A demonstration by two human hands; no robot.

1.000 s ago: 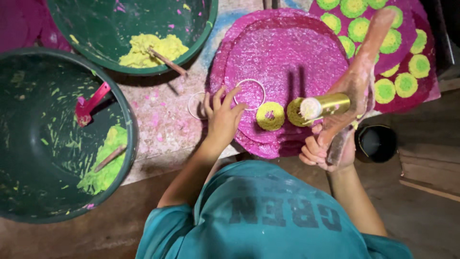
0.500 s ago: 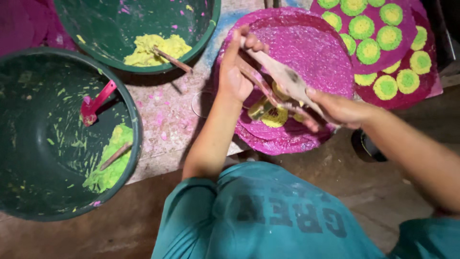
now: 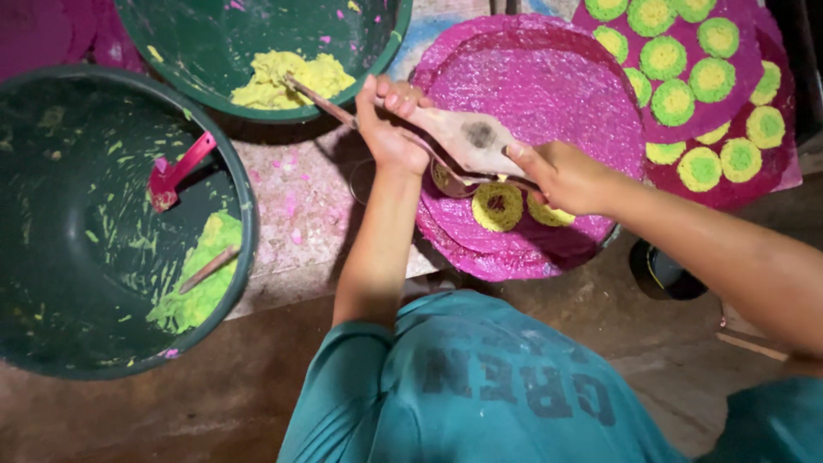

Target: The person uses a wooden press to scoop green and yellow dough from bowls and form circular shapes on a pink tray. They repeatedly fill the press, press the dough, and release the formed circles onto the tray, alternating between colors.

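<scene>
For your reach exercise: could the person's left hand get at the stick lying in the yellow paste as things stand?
Probably yes: the left hand sits just beside the stick, nothing between them, though it is gripping the flat wooden tool.

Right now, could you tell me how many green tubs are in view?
2: one tub at left holding lime-green paste, and another tub at top centre holding yellow paste. Both are partly cut off by the frame.
</scene>
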